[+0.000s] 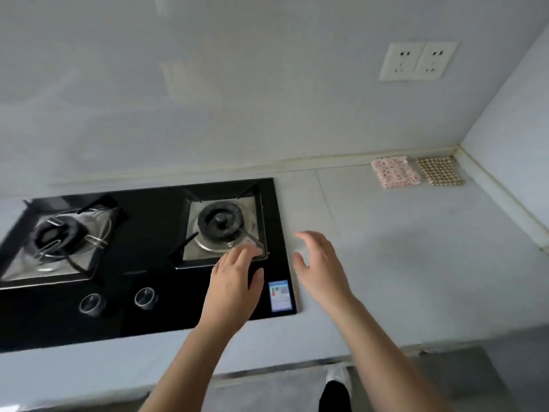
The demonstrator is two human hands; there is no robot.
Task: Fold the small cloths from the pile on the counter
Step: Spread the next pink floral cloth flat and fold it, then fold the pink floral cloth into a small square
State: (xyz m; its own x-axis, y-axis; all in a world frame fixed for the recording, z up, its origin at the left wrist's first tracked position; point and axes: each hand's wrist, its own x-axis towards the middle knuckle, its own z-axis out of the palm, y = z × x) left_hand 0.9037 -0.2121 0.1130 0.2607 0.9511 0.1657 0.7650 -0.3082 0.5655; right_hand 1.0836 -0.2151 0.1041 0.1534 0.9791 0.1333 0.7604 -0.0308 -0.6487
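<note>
Fingers spread and empty, left hand point(234, 281) and right hand point(322, 269) hover well apart from the cloths point(396, 171) in the worktop's point(401, 263) far right corner; overreaching could rumple them.

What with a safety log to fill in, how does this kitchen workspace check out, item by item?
Surface: pale counter with a black gas hob set in.
Job's things: pink floral cloth and tan checked cloth, folded, side by side at the back wall; no pile in view.
Clutter: nothing seen.
Hands: left hand open over the hob's right burner; right hand open over the counter; both empty.
Cables: nothing seen.
Surroundings: two wall sockets, nothing plugged in; a shoe below the counter edge.
</note>
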